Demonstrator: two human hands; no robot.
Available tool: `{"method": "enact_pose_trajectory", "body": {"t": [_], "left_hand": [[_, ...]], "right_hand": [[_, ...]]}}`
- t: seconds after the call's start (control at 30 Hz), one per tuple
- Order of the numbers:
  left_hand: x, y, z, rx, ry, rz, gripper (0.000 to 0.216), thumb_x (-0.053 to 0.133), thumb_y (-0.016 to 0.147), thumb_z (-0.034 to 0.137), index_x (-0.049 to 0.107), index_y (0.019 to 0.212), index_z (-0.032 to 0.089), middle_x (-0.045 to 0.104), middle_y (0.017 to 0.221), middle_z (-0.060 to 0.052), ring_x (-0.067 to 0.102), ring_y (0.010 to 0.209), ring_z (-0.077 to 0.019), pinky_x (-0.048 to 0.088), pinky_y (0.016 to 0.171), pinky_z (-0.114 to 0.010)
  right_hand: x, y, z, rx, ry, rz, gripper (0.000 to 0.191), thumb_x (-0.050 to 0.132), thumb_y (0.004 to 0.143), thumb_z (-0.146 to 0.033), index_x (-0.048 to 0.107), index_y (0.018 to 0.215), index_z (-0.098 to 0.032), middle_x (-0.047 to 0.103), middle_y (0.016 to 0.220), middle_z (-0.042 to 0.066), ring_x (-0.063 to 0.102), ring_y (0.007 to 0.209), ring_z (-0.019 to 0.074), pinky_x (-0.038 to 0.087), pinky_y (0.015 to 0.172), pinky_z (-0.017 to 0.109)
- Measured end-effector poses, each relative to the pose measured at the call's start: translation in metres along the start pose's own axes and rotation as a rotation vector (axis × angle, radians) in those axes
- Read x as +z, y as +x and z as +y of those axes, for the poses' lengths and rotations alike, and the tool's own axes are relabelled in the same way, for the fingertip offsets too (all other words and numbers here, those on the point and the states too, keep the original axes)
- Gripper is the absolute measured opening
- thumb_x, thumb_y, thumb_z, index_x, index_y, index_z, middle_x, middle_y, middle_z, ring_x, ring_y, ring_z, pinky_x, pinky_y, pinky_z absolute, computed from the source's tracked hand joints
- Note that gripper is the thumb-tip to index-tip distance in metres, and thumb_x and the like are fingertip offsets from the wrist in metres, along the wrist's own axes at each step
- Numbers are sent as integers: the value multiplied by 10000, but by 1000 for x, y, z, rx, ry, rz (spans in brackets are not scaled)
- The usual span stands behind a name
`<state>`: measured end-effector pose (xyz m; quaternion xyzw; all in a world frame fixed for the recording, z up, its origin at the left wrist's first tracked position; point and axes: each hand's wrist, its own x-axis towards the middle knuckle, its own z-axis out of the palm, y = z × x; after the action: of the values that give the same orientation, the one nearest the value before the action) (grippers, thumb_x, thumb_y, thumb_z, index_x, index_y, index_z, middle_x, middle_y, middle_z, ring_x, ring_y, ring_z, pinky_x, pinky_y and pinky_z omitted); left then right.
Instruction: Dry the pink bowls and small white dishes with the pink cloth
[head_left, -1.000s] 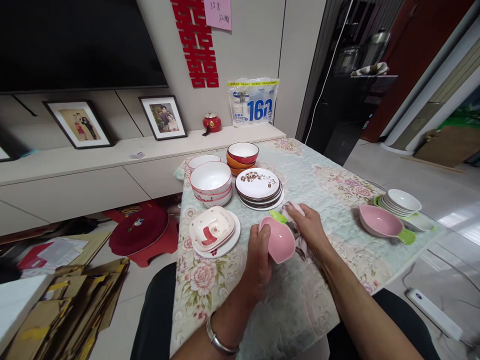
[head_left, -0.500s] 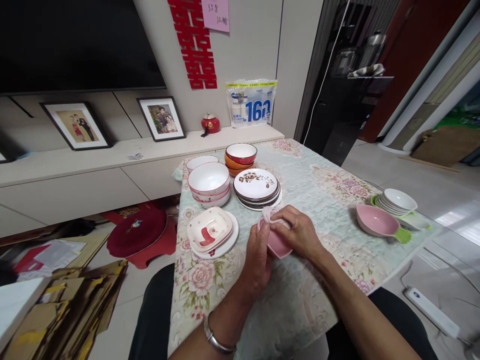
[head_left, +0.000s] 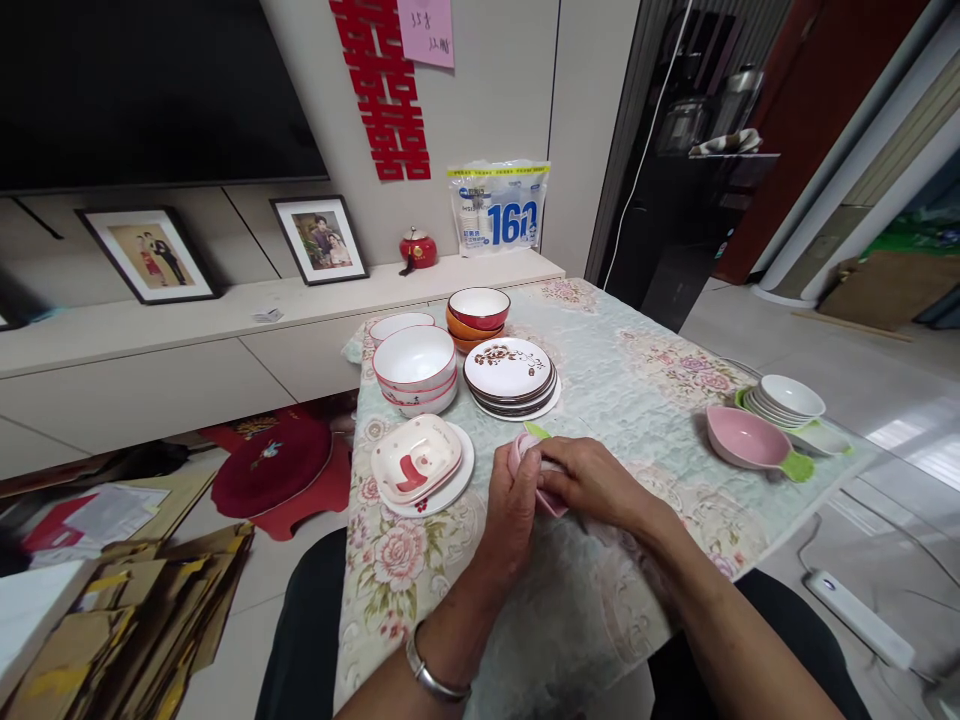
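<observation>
My left hand (head_left: 513,510) is closed around the near-left side of a small pink bowl (head_left: 553,504) with a green leaf-shaped handle at its far end. My right hand (head_left: 600,482) is bent over the bowl, gripping a pale pink cloth (head_left: 516,455) against it. Both hands meet over the bowl and hide most of it and part of the cloth. Just left of them, a cream bear-patterned dish (head_left: 417,458) rests on a white plate (head_left: 463,470). Beyond the hands is a stack of brown-flowered plates (head_left: 508,368).
White red-rimmed bowls (head_left: 415,358) and red and orange bowls (head_left: 478,308) are stacked at the table's far left. On the right lie another pink bowl (head_left: 746,437) with a green handle and stacked small white bowls (head_left: 791,397). A flowered cloth (head_left: 405,560) covers the table.
The bowl has turned in my hands, so its green handle now shows at the far side. My right hand has come lower over the bowl with the cloth.
</observation>
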<state>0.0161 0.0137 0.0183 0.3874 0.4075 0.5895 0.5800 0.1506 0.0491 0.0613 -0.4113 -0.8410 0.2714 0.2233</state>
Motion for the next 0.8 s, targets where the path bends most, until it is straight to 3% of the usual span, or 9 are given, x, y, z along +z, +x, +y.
{"method": "enact_pose_trajectory", "body": {"t": [0.2, 0.33, 0.4, 0.53, 0.67, 0.8], "left_hand": [[-2, 0, 5, 111, 211, 9, 392, 574, 898, 486, 541, 1156, 193, 629, 1088, -73, 603, 1017, -230, 473, 910, -354], [-4, 2, 3, 172, 192, 31, 470, 600, 855, 534, 548, 1167, 187, 636, 1094, -85, 607, 1010, -249, 481, 889, -364], [-5, 2, 2, 165, 199, 43, 463, 598, 856, 533, 553, 1161, 187, 642, 1079, -80, 610, 999, -247, 480, 885, -359], [-7, 4, -2, 78, 194, 44, 430, 548, 888, 534, 553, 1130, 178, 649, 1011, -74, 619, 915, -231, 491, 825, -351], [-8, 6, -7, 76, 189, 59, 455, 561, 875, 555, 566, 1117, 169, 654, 1009, -79, 614, 904, -227, 484, 828, -350], [-7, 5, -3, 43, 132, 40, 466, 564, 873, 577, 572, 1103, 173, 659, 1022, -80, 614, 896, -219, 483, 811, -338]], "right_hand": [[-3, -7, 0, 123, 633, -157, 83, 620, 865, -288, 656, 858, -213, 654, 802, -9, 586, 753, 160, 442, 709, 262], [-1, -9, 7, 191, 959, -168, 217, 668, 837, -370, 702, 970, -202, 680, 891, 11, 610, 810, 168, 463, 752, 276], [-4, -9, 9, 182, 900, -217, 246, 667, 836, -380, 728, 992, -200, 698, 915, 15, 620, 838, 180, 468, 782, 288], [-14, -9, 8, 45, 514, -302, 190, 584, 868, -269, 764, 916, -231, 717, 916, -2, 627, 881, 197, 464, 846, 308], [-16, -10, 4, -8, 237, -252, 286, 504, 819, -108, 759, 838, -237, 713, 881, 6, 615, 828, 183, 455, 801, 293], [-14, -11, -2, 29, 5, -188, 283, 488, 809, -70, 728, 800, -220, 666, 824, 24, 583, 751, 162, 416, 719, 270]]}}
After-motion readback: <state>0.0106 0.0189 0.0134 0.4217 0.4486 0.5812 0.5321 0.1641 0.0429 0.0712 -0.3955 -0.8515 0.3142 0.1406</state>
